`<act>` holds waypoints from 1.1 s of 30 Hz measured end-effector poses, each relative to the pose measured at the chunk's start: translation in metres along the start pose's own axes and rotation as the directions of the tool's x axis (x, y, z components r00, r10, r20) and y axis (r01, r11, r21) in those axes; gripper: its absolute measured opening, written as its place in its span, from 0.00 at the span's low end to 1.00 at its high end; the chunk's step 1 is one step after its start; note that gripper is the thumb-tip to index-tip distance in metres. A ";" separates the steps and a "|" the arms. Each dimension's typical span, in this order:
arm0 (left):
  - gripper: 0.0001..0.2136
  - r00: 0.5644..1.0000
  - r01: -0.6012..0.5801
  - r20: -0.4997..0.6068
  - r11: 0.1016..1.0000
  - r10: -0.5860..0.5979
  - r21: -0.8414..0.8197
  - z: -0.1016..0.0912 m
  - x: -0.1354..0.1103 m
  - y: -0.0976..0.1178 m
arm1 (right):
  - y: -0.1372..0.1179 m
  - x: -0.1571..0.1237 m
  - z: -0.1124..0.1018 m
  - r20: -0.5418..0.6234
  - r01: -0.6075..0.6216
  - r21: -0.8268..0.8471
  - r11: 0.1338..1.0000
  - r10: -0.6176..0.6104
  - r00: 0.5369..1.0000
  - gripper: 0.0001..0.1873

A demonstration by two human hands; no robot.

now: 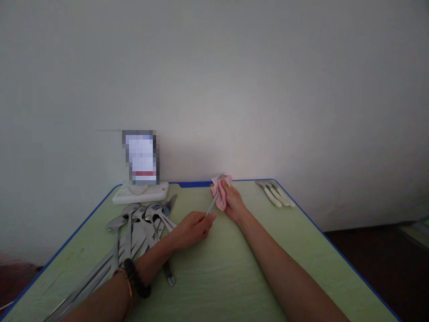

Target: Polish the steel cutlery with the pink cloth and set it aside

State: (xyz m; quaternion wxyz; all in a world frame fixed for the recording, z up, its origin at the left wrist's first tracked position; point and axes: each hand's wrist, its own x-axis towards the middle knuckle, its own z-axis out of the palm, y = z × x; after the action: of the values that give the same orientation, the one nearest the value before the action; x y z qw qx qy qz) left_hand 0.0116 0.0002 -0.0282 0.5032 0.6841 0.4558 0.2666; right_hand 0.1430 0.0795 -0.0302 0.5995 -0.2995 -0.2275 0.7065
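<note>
My left hand is closed around the handle of a piece of metal cutlery, which slants up and away. A pink cloth wraps its far end, so I cannot tell its kind. My right hand pinches the cloth around that end, near the table's back edge. Left of my left hand lies a loose pile of metal spoons with a table knife among them; my left forearm hides part of the pile. To the right, several forks with cream handles lie side by side.
The green table has a blue rim and stands against a grey wall. At its back left, a blurred-out screen stands upright on a white base. Dark floor shows beyond the right edge.
</note>
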 end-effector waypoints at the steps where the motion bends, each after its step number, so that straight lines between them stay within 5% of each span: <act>1: 0.22 1.000 -0.012 0.007 1.000 0.012 -0.026 0.000 0.000 0.001 | 0.000 0.002 0.000 -0.027 0.016 0.029 0.999 -0.015 1.000 0.06; 5: 0.20 0.999 -0.034 0.025 0.992 0.037 -0.123 -0.002 -0.001 0.003 | 0.000 0.007 -0.003 -0.085 0.091 0.104 0.990 -0.082 0.993 0.08; 11: 0.20 0.999 0.014 0.033 0.986 -0.009 -0.165 -0.002 -0.003 0.005 | -0.002 0.008 -0.010 0.025 0.001 0.072 0.997 -0.003 1.000 0.02; 18: 0.21 1.000 0.022 0.012 0.988 -0.021 -0.152 0.001 -0.002 0.002 | -0.001 0.002 -0.008 0.056 0.010 -0.037 0.999 -0.008 0.998 0.06; 25: 0.21 1.000 -0.031 0.004 0.998 0.031 0.047 -0.003 -0.004 0.007 | -0.002 0.009 -0.008 -0.023 0.030 0.109 0.994 -0.028 0.999 0.03; 33: 0.19 0.999 -0.033 0.017 0.996 0.035 -0.088 -0.005 -0.002 0.006 | -0.006 0.009 -0.008 -0.052 0.045 0.160 0.986 -0.037 0.998 0.05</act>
State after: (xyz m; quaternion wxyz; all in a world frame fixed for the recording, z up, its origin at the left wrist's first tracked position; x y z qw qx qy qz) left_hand 0.0085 0.0001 -0.0210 0.5325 0.6714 0.4272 0.2885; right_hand 0.1516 0.0891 -0.0331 0.6415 -0.2623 -0.1609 0.7027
